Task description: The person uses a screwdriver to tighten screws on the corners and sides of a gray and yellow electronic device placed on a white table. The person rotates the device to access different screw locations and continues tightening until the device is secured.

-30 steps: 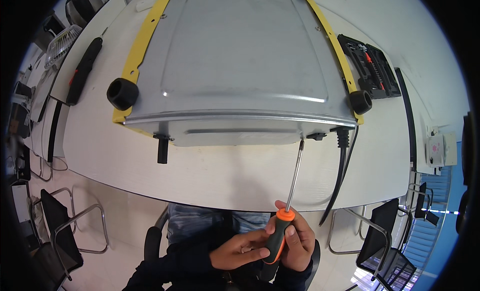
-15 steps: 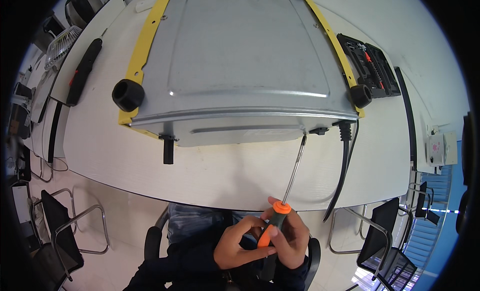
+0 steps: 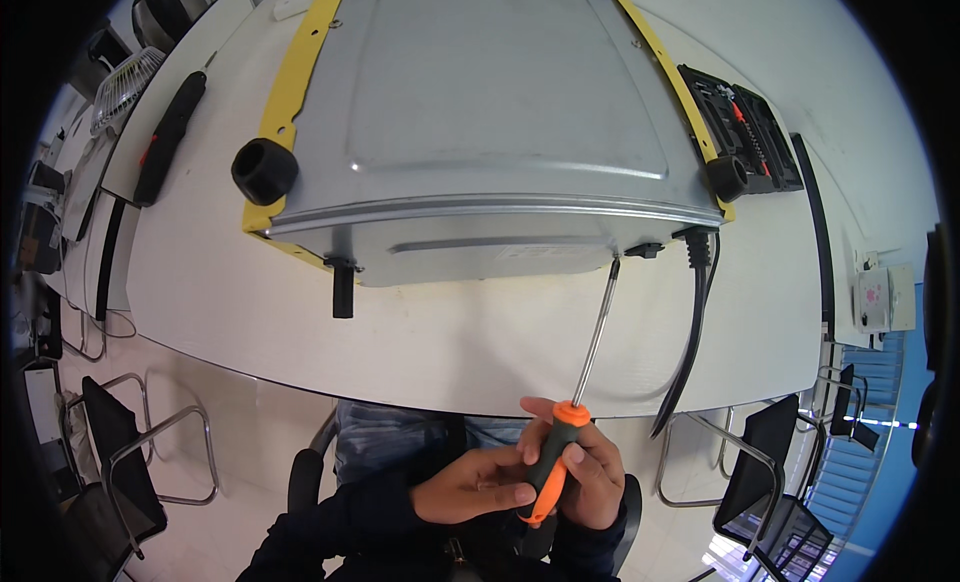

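A screwdriver (image 3: 556, 460) with an orange and dark green handle is held between both my hands. My right hand (image 3: 596, 474) wraps round the handle from the right, its thumb lying on the orange part. My left hand (image 3: 470, 485) grips the handle's lower end from the left, thumb and fingers against it. The shaft slants up and away, and its tip meets the near side of a grey metal appliance (image 3: 500, 102), beside a small black clip (image 3: 645, 250). Yellow edge strips and black round feet show on the appliance. A black power cord (image 3: 695, 322) hangs from its near right corner.
On the white table (image 3: 230, 302), a black cordless screwdriver (image 3: 172, 142) lies left of the appliance and an open black tool case (image 3: 745, 132) lies right. A black post (image 3: 343, 290) juts from the appliance's near left. Black chairs (image 3: 120, 462) stand on the floor at both sides.
The appliance has shifted slightly right and away, the screwdriver tip staying at it. The handle has turned and moved a little right. My left hand has slid left, its fingers straighter.
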A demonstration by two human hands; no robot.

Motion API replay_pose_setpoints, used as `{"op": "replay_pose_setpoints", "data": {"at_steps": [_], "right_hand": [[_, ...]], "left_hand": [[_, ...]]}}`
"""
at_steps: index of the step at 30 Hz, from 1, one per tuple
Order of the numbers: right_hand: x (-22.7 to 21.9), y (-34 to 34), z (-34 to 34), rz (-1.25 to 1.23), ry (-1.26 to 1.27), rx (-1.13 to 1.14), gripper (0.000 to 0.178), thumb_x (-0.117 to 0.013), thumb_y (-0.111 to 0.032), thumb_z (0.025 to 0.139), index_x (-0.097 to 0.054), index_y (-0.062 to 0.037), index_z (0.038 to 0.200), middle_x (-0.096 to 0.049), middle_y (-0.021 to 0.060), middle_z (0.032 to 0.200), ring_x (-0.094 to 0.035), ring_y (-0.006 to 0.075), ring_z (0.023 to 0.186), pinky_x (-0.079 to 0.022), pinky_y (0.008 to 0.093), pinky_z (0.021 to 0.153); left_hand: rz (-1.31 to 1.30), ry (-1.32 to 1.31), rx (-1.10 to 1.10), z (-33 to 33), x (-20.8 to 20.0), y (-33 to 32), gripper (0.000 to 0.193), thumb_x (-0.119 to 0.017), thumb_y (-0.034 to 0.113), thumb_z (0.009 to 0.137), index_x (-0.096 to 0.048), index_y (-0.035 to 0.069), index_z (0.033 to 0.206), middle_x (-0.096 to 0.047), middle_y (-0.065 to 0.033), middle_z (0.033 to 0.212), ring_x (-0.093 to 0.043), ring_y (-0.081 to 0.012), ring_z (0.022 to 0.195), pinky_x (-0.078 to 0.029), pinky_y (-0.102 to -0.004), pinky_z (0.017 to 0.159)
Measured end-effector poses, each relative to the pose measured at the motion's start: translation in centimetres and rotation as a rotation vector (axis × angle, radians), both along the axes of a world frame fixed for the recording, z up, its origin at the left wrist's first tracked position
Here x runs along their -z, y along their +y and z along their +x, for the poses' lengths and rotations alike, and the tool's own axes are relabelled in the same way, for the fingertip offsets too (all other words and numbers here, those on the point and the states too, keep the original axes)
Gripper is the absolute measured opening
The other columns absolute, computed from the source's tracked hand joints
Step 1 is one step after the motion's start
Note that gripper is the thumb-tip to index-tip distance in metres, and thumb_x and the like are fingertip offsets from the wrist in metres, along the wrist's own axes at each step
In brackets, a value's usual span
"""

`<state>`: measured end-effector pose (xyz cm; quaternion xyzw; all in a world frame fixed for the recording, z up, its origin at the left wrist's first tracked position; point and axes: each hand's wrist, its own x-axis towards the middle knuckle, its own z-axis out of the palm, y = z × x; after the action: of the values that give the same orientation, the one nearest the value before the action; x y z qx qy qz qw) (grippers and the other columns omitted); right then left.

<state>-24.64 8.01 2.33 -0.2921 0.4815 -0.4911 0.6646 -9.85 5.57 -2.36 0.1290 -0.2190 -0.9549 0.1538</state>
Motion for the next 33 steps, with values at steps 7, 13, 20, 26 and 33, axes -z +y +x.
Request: {"op": "replay_pose_setpoints", "data": {"at_steps": [7,13,20,26,33], "right_hand": [[-0.1,-0.5,0.3,-0.013,-0.004,-0.017,0.056,-0.036,-0.03,0.083,-0.031,0.0122,0.119,-0.049,0.0116,0.082,-0.047,0.0173,0.076,-0.039,0.0262,0.068],[-0.5,-0.1,0.8,-0.026,0.083,0.047,0.053,-0.042,-0.024,0.083,-0.03,0.0105,0.121,-0.05,0.0172,0.091,-0.051,0.0205,0.08,-0.042,0.0272,0.068],[-0.1,-0.1,0.6,-0.115,0.151,0.052,0.047,-0.042,-0.02,0.083,-0.035,0.0118,0.117,-0.053,0.016,0.087,-0.052,0.0201,0.082,-0.042,0.0276,0.072],[-0.7,-0.2,0.2,0.01,0.048,0.026,0.046,-0.041,-0.02,0.082,-0.037,0.0123,0.114,-0.054,0.0128,0.078,-0.051,0.0182,0.076,-0.041,0.0292,0.073],[0.4,-0.7,0.3,-0.144,0.004,-0.032,0.05,-0.035,-0.025,0.083,-0.034,0.0125,0.115,-0.054,0.0127,0.073,-0.05,0.019,0.072,-0.041,0.031,0.073]], "left_hand": [[-0.22,-0.198,-0.136,-0.2,-0.9,-0.1,0.03,-0.064,0.021,0.075,-0.05,0.003,0.096,-0.054,-0.002,0.082,-0.052,-0.0095,0.08,-0.038,-0.0243,0.075],[-0.562,-0.39,-0.219,-0.7,-1.4,-0.3,0.042,-0.071,0.027,0.067,-0.052,-0.001,0.092,-0.054,-0.0025,0.066,-0.052,-0.0103,0.065,-0.039,-0.0216,0.06],[-0.547,-0.217,-0.151,-0.5,-0.9,-0.9,0.041,-0.061,0.027,0.077,-0.046,-0.001,0.104,-0.055,-0.0079,0.083,-0.053,-0.0143,0.079,-0.04,-0.0235,0.071],[0.015,0.095,0.042,0.0,-0.1,-0.9,0.033,-0.049,0.025,0.085,-0.043,0.002,0.108,-0.051,-0.0087,0.097,-0.052,-0.0163,0.092,-0.04,-0.0275,0.082],[-0.062,-0.015,-0.091,-0.2,0.2,0.2,0.025,-0.059,0.018,0.079,-0.048,0.005,0.098,-0.053,-0.005,0.084,-0.053,-0.0126,0.08,-0.041,-0.0238,0.074]]}}
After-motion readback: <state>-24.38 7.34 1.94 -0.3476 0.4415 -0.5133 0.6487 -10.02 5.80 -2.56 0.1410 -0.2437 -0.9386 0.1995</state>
